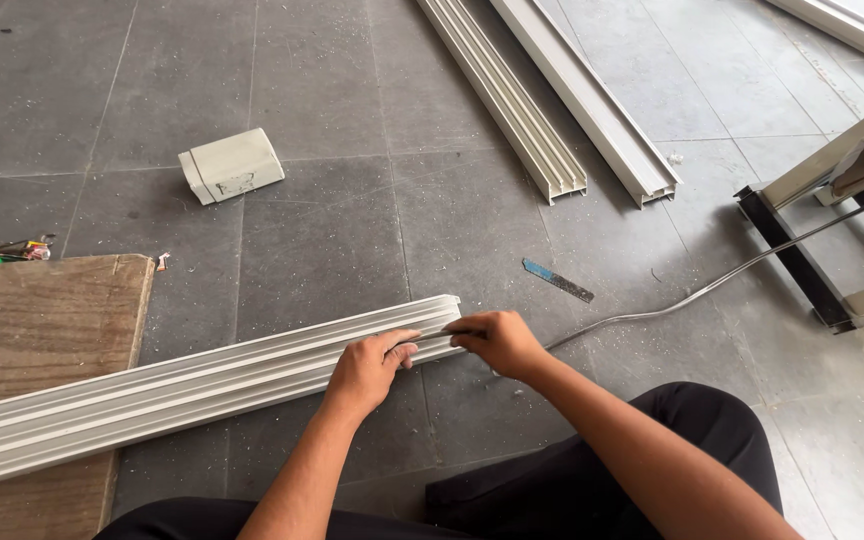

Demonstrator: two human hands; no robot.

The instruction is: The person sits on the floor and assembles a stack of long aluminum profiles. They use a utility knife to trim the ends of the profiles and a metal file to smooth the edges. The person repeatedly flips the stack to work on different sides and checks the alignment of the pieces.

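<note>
A long white grooved profile [182, 385] lies across the grey tiled floor, its left part resting on a brown board [32, 340]. My left hand [367, 365] presses flat on the profile near its right end. My right hand [497, 340] pinches a thin grey strip [672, 300] at the profile's end; the strip trails away to the right across the floor. My knees in black trousers fill the lower edge.
Two more long white profiles [552, 100] lie at the top. A small white block [232, 165] sits upper left. A flat metal blade [558, 280] lies near the strip. A black and white frame [802, 260] stands at right. Small tools [2, 248] lie at left.
</note>
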